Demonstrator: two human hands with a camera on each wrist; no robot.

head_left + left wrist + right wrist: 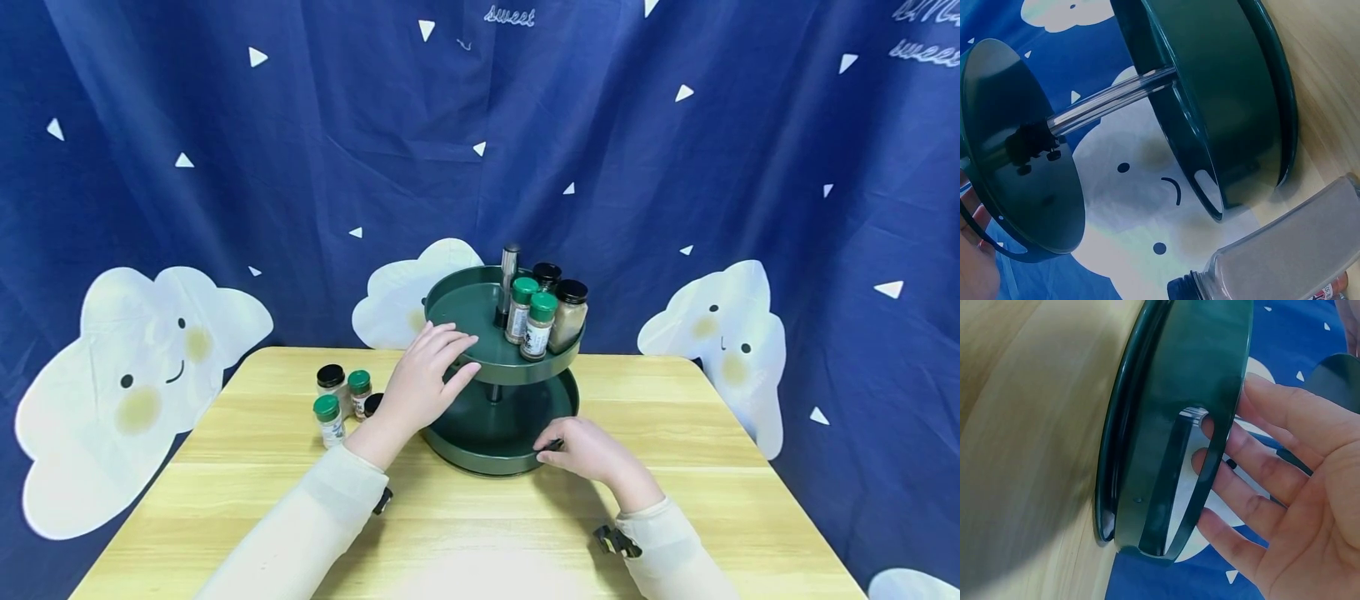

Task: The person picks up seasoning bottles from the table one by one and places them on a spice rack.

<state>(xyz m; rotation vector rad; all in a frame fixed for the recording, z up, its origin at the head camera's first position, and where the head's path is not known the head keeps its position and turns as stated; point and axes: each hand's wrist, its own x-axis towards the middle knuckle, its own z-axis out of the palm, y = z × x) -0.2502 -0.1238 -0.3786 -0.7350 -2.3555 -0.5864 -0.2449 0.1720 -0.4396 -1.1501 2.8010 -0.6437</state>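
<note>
A dark green two-tier round rack stands on the table, its upper tray [457, 312] and lower tray [480, 462] joined by a metal post [1113, 100]. My left hand [423, 379] is at the left front of the upper tray, fingers loosely extended over the rim. My right hand [588, 454] holds the lower tray's rim at the right front. In the right wrist view, fingertips [1204, 459] reach into the handle slot and the thumb lies near the rim's edge. Two green-capped spice jars [536, 333] and two black-capped jars [570, 312] stand on the upper tray's right side.
Left of the rack, several jars stand on the wooden table [480, 533], among them a black-capped jar [331, 383] and a green-capped jar [328, 417]; my left forearm partly hides one. A blue curtain [600, 125] with white clouds hangs behind.
</note>
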